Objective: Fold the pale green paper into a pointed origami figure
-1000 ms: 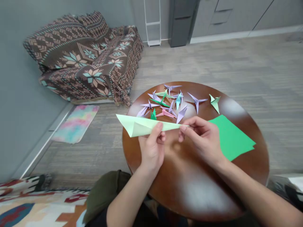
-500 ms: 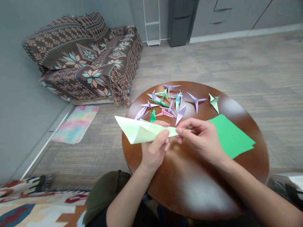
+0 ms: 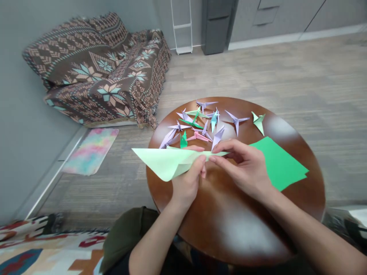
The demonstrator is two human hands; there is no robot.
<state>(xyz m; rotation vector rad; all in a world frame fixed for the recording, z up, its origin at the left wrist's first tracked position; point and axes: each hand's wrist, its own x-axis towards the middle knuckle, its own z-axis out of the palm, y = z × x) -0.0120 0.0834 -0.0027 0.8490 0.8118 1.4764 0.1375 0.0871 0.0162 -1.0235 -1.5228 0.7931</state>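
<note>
At the far left we see a draped sofa (image 3: 106, 76) with a pastel mat (image 3: 91, 151) on the floor before it, both well apart from the work.

Moving right, we come to the pale green paper (image 3: 160, 162), held in the air over the near left part of the round brown counter (image 3: 212, 208). Its wide end points left, loose and rounded at its lower edge, and it narrows towards the right. We judge it very light, soft enough to bow under its own weight where nothing supports it, and stiffer where layers overlap. It should crease easily and mark under a hard squeeze, so the layered, narrow part seems the best place to grip, with flat fingertips.

Our left hand (image 3: 186, 185) is closed on that part, thumb on the near face and the other fingers mostly hidden behind. Beyond it lies a cluster of folded figures, among them a small dark green figure (image 3: 184, 140) and a pink figure (image 3: 199, 136).

Our right hand (image 3: 246, 164) pinches the narrow end between thumb and forefinger, its tip showing past them; the remaining fingers are curled and partly hidden.

Past a purple figure (image 3: 236, 120) and a light green figure (image 3: 259, 123), green sheets (image 3: 282, 164) lie flat beside our right wrist.
</note>
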